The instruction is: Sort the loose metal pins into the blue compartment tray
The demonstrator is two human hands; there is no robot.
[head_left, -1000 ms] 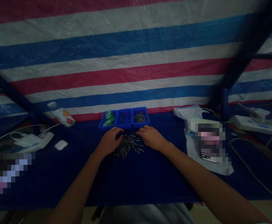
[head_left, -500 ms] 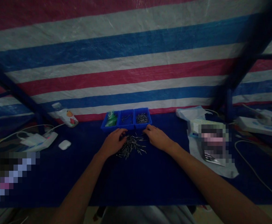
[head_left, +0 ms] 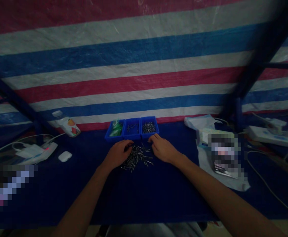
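A loose pile of thin, dark and shiny metal pins (head_left: 136,158), like nails or rivets, lies on the blue table. My left hand (head_left: 119,153) rests at the pile's left edge, fingers curled, with a gap between thumb and fingertips. On the right side, my right hand (head_left: 164,148) has its fingertips drawn together just beyond the pile; whatever they may pinch is too small to make out. Behind both hands stand three joined blue bins: the right bin (head_left: 149,133) holds many small metal pieces, the middle bin (head_left: 132,134) a few thin bent ones, the left bin (head_left: 108,134) a green plastic bag.
A bottle (head_left: 71,127) and a white earphone case (head_left: 65,156) stand left, near a power strip (head_left: 39,154) with cables. To the right lie a white plastic wrapper (head_left: 200,122), a blurred-out package and another power strip (head_left: 273,135). A striped tarp (head_left: 134,79) hangs behind the table.
The whole view has shifted slightly, so things sit a little lower and further left. Both hands stay beside the pile, with only small finger movements.
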